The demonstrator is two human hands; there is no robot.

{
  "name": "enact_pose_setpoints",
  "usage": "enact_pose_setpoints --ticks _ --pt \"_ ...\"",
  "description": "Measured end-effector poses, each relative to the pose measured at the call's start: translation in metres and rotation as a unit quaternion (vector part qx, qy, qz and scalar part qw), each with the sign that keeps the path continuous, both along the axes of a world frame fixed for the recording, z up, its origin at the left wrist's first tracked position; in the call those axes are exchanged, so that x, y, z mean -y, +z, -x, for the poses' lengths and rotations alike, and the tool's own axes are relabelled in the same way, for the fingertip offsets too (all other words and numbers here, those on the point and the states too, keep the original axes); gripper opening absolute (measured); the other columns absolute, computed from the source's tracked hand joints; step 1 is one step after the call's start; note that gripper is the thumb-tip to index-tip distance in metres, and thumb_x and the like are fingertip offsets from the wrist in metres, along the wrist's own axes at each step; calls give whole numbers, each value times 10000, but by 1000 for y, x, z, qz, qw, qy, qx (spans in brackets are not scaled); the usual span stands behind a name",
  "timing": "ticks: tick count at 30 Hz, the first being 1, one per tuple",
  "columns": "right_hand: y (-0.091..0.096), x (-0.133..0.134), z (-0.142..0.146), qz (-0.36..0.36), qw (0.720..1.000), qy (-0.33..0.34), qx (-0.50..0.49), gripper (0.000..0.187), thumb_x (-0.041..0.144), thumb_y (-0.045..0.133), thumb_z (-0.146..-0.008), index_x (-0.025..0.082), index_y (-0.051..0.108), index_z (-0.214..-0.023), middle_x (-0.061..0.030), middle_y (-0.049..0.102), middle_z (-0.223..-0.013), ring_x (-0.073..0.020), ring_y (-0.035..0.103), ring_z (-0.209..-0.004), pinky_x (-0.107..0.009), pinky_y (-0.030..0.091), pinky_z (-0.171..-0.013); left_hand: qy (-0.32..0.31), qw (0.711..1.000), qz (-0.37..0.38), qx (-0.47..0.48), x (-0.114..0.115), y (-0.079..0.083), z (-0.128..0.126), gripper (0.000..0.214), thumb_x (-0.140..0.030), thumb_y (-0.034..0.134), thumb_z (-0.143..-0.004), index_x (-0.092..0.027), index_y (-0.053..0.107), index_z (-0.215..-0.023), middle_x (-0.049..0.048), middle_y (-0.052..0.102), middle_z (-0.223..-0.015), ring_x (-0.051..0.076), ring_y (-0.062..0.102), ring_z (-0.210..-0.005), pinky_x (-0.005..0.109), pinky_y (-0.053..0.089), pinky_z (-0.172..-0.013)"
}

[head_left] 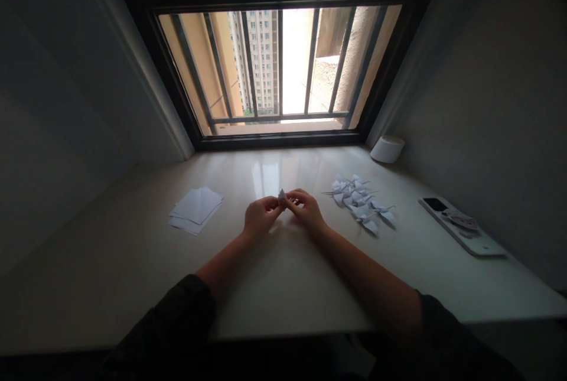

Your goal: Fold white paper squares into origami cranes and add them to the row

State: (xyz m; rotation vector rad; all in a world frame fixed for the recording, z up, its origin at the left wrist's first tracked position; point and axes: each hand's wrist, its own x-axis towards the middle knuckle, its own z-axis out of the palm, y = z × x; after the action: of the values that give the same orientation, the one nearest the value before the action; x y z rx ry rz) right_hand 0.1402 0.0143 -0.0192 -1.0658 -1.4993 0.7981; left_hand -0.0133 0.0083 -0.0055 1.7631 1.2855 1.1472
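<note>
My left hand (260,215) and my right hand (305,207) meet over the middle of a pale table (133,263). Both pinch a small folded piece of white paper (282,194) that sticks up between the fingertips. A stack of flat white paper sheets (195,208) lies to the left of my left hand. To the right of my right hand sits a pile of several folded white paper cranes (361,202).
A barred window (279,68) is straight ahead at the table's far edge. A white round container (387,149) stands at the back right. A phone on a white tray (460,225) lies near the right wall. Walls close in left and right.
</note>
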Motion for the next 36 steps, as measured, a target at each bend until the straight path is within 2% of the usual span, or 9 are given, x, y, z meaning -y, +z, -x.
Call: enact_pose_setpoints --ticks 4,8,11,14,18,23,32,36 --pt "-2 -3 -4 35 998 -12 -49 275 483 657 -698 217 711 -742 -52 668 -823 -186 613 -747 -284 465 -633 5 1000 -11 -19 -1 1 0 327 -470 696 -657 -243 721 -890 33 711 -743 201 654 -705 301 482 -675" --pt "-3 -4 -6 77 995 0 -70 303 501 663 -680 214 716 -761 -42 700 -747 -186 626 -706 -294 476 -657 2 998 -13 60 -3 6 0 396 -434 680 -694 -240 678 -1039 59 714 -911 209 656 -833 320 487 -748" --pt "-4 -4 -5 95 992 39 -79 317 502 674 -658 200 716 -744 -39 699 -704 -166 616 -635 -290 484 -638 22 994 -21 102 -4 6 0 315 -434 627 -741 -224 705 -963 60 710 -956 211 643 -888 308 481 -752" --pt "-4 -3 -2 112 988 64 -81 307 487 693 -635 193 713 -723 -42 697 -687 -156 607 -602 -286 488 -612 28 994 -13 105 -5 4 0 273 -431 635 -730 -205 722 -856 52 719 -872 210 648 -844 298 479 -722" --pt "-2 1 0 126 984 84 -91 279 447 725 -606 198 720 -733 -38 702 -692 -166 622 -622 -287 488 -610 27 994 -13 109 -6 1 1 266 -428 631 -735 -185 709 -811 45 707 -801 198 643 -790 287 474 -689" --pt "-1 4 1 133 988 66 -45 286 436 727 -598 191 736 -747 -47 702 -667 -185 624 -612 -287 470 -573 41 993 -18 108 -8 -2 2 274 -432 616 -746 -173 689 -801 42 695 -780 182 631 -759 279 466 -673" --pt "-3 -1 -1 119 985 55 -112 255 401 749 -594 181 730 -720 -50 691 -629 -182 626 -578 -282 464 -564 75 984 9 161 -10 -5 1 299 -444 626 -732 -163 678 -821 58 701 -784 179 642 -744 286 468 -668" --pt "-3 -1 -1 121 984 51 -122 270 402 749 -597 167 730 -730 -63 701 -672 -170 620 -572 -277 471 -564 53 985 12 164 -10 -5 1 301 -434 635 -732 -166 693 -858 67 710 -843 183 646 -778 288 471 -698"
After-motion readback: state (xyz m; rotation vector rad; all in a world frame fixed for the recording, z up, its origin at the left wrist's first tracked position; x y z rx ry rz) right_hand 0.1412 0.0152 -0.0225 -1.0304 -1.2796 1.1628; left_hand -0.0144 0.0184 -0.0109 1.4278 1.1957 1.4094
